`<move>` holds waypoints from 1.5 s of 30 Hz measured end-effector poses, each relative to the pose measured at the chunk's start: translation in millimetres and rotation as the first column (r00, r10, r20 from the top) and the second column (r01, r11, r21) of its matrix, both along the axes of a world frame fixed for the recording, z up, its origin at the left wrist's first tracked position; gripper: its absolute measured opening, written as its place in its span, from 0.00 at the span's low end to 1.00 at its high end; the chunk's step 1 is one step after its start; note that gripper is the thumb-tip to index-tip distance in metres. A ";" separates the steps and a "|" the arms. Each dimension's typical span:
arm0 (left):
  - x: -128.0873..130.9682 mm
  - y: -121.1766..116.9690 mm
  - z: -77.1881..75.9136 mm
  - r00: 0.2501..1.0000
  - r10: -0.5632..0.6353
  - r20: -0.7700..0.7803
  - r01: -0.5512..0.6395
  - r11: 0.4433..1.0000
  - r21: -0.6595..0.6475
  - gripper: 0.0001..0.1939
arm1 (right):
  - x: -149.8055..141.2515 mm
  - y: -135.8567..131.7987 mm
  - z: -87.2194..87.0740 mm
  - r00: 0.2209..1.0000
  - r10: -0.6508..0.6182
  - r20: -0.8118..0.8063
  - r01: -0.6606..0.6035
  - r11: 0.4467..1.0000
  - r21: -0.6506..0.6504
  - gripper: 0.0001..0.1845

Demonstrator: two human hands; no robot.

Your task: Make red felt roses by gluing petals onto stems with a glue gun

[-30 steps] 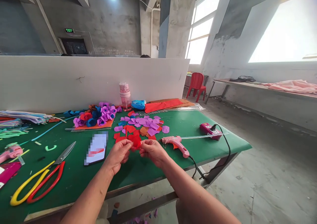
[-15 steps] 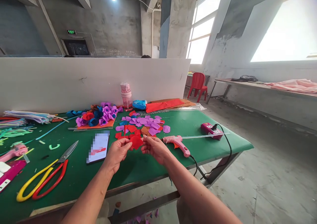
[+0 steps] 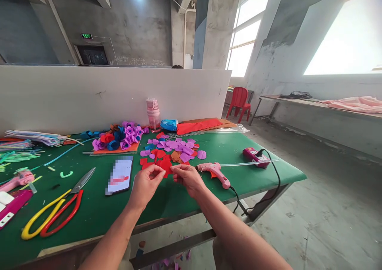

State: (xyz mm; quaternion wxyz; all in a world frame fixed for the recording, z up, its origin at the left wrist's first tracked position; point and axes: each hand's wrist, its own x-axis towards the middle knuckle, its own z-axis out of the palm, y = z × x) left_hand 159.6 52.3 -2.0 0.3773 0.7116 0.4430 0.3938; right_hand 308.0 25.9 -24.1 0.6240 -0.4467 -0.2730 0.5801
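Note:
Between my two hands is a red petal [image 3: 166, 166], cut from thin sheet that looks like crepe paper or felt. My left hand [image 3: 147, 185] is closed in a pinch at its left side. On the opposite edge my right hand [image 3: 190, 180] pinches it with thumb and forefinger, the other fingers curled below. Just behind lie loose purple petals [image 3: 179, 145] mixed with red, brown and blue ones. Close to my right hand, a pink glue gun [image 3: 215, 171] rests on its side with a clear glue stick in its back.
Scissors [image 3: 64, 206] and a phone [image 3: 119, 176] lie left on the green table [image 3: 179, 206]. Finished paper flowers [image 3: 131, 134], a pink bottle [image 3: 153, 114] and a blue packet [image 3: 169, 125] stand behind. A power strip [image 3: 256, 157] with its cord sits right.
My left hand has shifted slightly right and up, closer to my right hand, covering more of the red petal. The view has moved a little.

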 end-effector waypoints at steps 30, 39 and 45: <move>4.5 -4.0 0.3 0.997 0.068 -0.023 -0.069 0.996 -0.056 0.08 | -3.1 -3.5 -2.4 0.989 0.127 0.070 -0.132 0.989 0.071 0.21; 3.2 -1.8 -2.2 0.998 0.057 -0.035 -0.059 0.997 -0.045 0.08 | -4.0 -6.6 2.5 0.988 0.132 0.076 -0.137 0.988 0.068 0.21; 2.2 -0.8 -4.3 0.998 0.050 -0.049 -0.052 0.998 -0.038 0.08 | -3.8 -8.1 4.3 0.989 0.134 0.069 -0.139 0.988 0.073 0.22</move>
